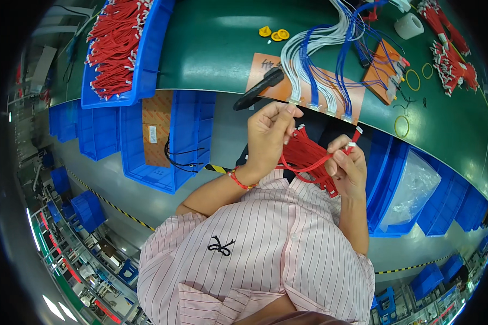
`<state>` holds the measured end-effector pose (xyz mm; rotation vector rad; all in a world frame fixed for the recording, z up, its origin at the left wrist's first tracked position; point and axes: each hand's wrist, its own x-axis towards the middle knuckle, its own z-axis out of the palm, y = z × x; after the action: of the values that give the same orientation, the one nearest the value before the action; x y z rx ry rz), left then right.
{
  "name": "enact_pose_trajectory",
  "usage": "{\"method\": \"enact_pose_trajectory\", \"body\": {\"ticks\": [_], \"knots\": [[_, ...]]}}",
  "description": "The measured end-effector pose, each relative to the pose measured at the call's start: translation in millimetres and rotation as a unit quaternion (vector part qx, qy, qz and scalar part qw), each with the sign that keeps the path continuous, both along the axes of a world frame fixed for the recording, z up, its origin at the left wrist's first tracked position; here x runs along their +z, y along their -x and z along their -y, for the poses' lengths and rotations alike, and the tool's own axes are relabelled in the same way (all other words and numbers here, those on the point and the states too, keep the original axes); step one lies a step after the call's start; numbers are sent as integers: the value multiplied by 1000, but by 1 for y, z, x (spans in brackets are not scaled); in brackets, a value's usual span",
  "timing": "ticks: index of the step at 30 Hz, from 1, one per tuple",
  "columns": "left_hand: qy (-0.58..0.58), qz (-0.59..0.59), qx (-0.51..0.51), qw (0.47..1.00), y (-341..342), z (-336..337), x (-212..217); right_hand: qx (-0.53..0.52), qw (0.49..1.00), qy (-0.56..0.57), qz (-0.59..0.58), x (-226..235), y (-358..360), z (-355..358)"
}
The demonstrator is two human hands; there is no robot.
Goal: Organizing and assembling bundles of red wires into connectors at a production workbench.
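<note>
My left hand [270,132] is closed, thumb and forefinger pinched together at the table's front edge. A red cable [305,169] loops from under its palm across to my right hand [347,165]. What sits at the left fingertips is too small to make out. The right fingers are closed around the red cable, with a white connector [352,144] showing above them. Below and between both hands, a bundle of red cables [314,154] lies on my lap. White cables [294,59] and blue cables [341,65] hang toward the edge, their connectors close to my left fingertips.
On the green table [211,49] are an orange board [259,65], a black tool-like object [260,89], yellow caps [276,36], an orange block [383,76] and a white roll [409,26]. A blue bin [135,89] holds red cables. Blue bins [192,135] stand below.
</note>
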<state>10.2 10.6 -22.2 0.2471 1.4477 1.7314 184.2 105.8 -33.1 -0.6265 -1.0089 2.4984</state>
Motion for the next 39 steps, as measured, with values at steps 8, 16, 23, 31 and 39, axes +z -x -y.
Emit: {"method": "enact_pose_trajectory", "body": {"ticks": [8,16,23,31,39], "knots": [[-67,78,-74,992,13,3,-6,28,997,8,-71,0,-2,-6],[-26,135,-340,931,9,17,-1,-7,987,-117,109,20,32,12],[-10,132,-307,943,11,19,0,-77,981,-89,153,17,26,7],[-27,58,-274,960,-4,16,0,-55,986,-68,139,14,30,12],[-43,65,-168,983,4,18,-9,-85,966,-146,195,8,24,5]]}}
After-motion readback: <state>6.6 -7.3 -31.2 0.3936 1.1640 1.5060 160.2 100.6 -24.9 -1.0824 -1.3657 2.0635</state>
